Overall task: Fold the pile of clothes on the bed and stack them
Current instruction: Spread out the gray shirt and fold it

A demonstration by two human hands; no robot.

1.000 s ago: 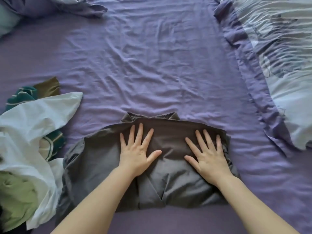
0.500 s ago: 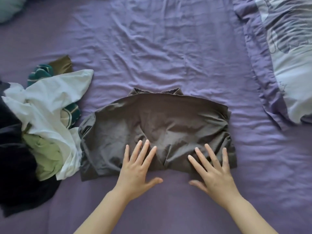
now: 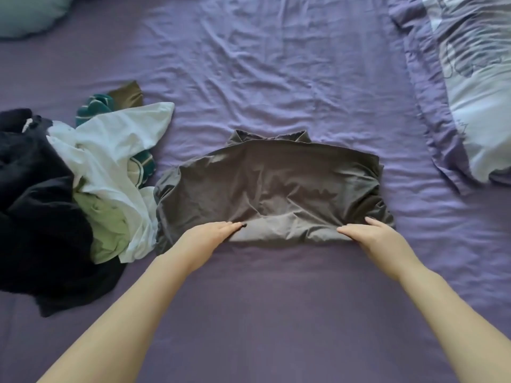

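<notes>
Clothes come first: the grey shirt (image 3: 265,189) lies partly folded on the purple sheet (image 3: 276,78), directly ahead of both hands, its collar on the far side from them. My left hand (image 3: 214,233) grips the near hem at its left part, fingers tucked under the cloth and the thumb side on top; my right hand (image 3: 367,233) does the same at the right part, fingers curled into the fold. Between them the hem is already raised into a pale roll (the lighter inner face shows there), which I take as the start of turning the near half over toward the collar. Holding both ends at once should keep that edge straight as it travels.

Out beyond my left hand sits the unfolded pile (image 3: 69,189): a white top, something pale green, a dark garment and a green striped piece, with the white top just touching the shirt's left edge. Placed there, it is within easy reach for the next pick. Far off past my right hand lies a patterned pillow (image 3: 475,92). No finished stack is in view, so I judge the task barely begun.
</notes>
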